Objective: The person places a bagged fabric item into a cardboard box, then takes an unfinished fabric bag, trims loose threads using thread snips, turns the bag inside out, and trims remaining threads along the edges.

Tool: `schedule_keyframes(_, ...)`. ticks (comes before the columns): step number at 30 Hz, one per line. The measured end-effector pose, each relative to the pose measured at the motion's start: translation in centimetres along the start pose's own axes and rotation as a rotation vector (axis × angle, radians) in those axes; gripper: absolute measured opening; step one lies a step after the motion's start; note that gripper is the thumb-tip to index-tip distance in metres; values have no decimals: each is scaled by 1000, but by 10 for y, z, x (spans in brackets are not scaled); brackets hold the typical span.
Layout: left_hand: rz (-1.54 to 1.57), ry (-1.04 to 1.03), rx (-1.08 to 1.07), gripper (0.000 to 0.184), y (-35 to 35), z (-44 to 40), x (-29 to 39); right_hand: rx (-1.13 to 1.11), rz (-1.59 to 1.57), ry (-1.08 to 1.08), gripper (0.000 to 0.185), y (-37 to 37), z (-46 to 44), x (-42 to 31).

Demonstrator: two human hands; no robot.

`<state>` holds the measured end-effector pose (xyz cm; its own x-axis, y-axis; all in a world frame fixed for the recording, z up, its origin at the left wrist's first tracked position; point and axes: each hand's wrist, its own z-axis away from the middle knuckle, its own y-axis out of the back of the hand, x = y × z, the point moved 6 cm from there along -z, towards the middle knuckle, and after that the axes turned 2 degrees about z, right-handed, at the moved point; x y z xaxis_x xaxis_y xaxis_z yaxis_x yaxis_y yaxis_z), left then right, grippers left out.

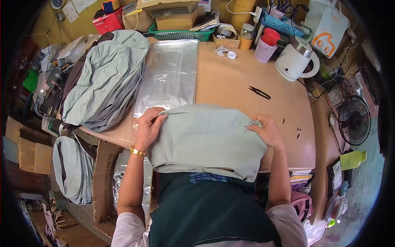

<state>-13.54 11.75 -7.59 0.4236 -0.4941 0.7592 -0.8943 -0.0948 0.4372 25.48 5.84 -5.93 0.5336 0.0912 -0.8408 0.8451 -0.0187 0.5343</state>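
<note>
A pale grey-green cloth piece (205, 138), folded or tubular, lies across the front edge of the table, its lower edge hanging over my lap. My left hand (150, 123), below which a gold watch shows, pinches its upper left corner between thumb and fingers. At the upper right corner, my right hand (265, 131) grips a small bunched bit of the same cloth. To the left, a tall pile of similar grey-green and dark cloth pieces (105, 78) rests on the table. Between pile and hands lies a stack of clear plastic bags (170, 74).
Black thread snips (259, 92) lie on the tan tabletop (230, 74). A white electric kettle (294, 59), a pink cup (265, 50) and a green basket (181, 34) line the back. More folded cloth (72, 168) and an open cardboard box (105, 181) are at lower left. A black fan (354, 119) stands right.
</note>
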Motion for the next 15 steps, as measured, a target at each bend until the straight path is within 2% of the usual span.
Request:
schedule_keyframes(1,137,141,-39,20,2,2,-15,-73,168,-111,21,-4,8,5)
schedule_keyframes(2,274,277,-74,28,2,3,-26,-67,171,-105,21,3,14,7)
schedule_keyframes(3,358,303,-97,36,4,-2,-9,-34,-71,-73,16,16,18,9)
schedule_keyframes(4,358,292,-95,36,7,-10,-3,-3,-313,-43,12,26,21,7)
schedule_keyframes(6,233,149,-135,35,12,-31,11,123,146,-98,5,56,8,-8)
schedule_keyframes(7,250,84,-96,28,23,-49,26,227,80,-22,4,75,-1,-24)
schedule_keyframes(8,289,39,52,20,39,-65,50,330,18,62,5,97,-10,-43)
schedule_keyframes(9,326,0,199,15,58,-78,78,405,5,258,7,120,-14,-79)
schedule_keyframes(10,274,-220,209,13,79,-91,117,476,-10,448,9,141,-6,-114)
schedule_keyframes(11,219,-439,215,18,99,-97,151,552,-44,538,10,148,6,-150)
schedule_keyframes(12,208,-549,256,19,111,-95,172,629,-78,631,12,150,16,-174)
schedule_keyframes(13,101,-612,318,19,117,-88,191,638,-77,633,12,151,20,-172)
schedule_keyframes(15,33,-538,271,18,116,-69,183,423,-108,771,18,137,31,-167)
